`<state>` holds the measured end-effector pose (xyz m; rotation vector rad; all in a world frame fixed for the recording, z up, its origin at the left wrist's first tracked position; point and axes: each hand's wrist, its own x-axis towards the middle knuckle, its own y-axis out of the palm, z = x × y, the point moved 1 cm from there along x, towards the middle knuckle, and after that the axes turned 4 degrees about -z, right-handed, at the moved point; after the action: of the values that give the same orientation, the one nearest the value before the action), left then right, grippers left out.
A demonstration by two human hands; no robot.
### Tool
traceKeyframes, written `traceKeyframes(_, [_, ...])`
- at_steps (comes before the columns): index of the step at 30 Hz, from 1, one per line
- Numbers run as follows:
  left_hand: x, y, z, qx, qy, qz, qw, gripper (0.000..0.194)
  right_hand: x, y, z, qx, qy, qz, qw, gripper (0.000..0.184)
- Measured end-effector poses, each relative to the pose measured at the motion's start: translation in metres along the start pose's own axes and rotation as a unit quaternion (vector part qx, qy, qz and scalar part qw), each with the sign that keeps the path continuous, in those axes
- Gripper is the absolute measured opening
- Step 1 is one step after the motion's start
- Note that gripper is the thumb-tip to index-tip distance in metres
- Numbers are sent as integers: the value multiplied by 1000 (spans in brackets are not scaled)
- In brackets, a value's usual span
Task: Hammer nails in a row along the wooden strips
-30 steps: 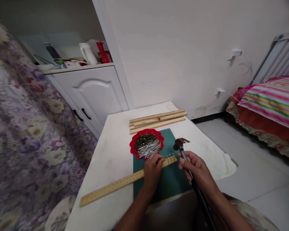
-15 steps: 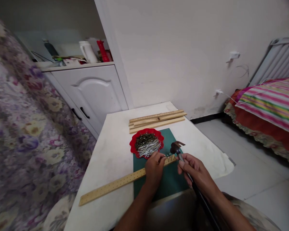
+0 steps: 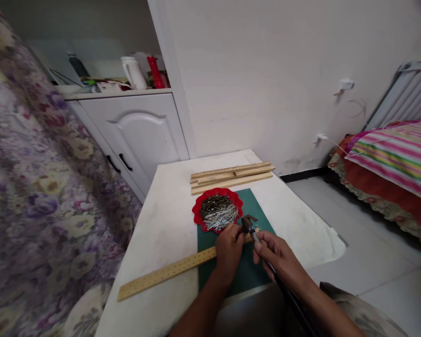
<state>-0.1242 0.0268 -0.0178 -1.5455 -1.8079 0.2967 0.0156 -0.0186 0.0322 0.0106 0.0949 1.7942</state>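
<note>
A pale wooden strip with rows of small holes [image 3: 168,273] lies slantwise across the table, its right end on a green mat [image 3: 245,276]. My left hand [image 3: 228,250] is closed over that end, thumb and fingers pinched on what looks like a nail, mostly hidden now. In my right hand [image 3: 275,255] is a claw hammer [image 3: 248,224], gripped by its dark handle. The hammer head is right at my left fingertips, covering much of the strip's end and the nails standing there. Just behind my left hand sits a scalloped red dish [image 3: 197,211] heaped with dark and silvery nails [image 3: 220,214].
Several wooden strips [image 3: 231,177] lie at the back of the white table [image 3: 154,234]. A white cabinet [image 3: 140,126] stands behind on the left, beside a floral curtain [image 3: 56,187]. At right is a bed with a striped cover [image 3: 396,150].
The hammer head has come down and left, from above the strip's end to my left fingertips. My left hand stays pinched at nearly the same spot on the strip. The view shifts slightly.
</note>
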Motion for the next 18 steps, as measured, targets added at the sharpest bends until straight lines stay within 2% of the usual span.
traceKeyframes(12, [-2,1,1,-31,-22,-1,999,13,-6,0,-6,-1,22,3,1000,29])
traceKeyframes(18, [-2,-1,1,-44,-26,9,999,14,-5,3,-3,-2,19,1,1000,26])
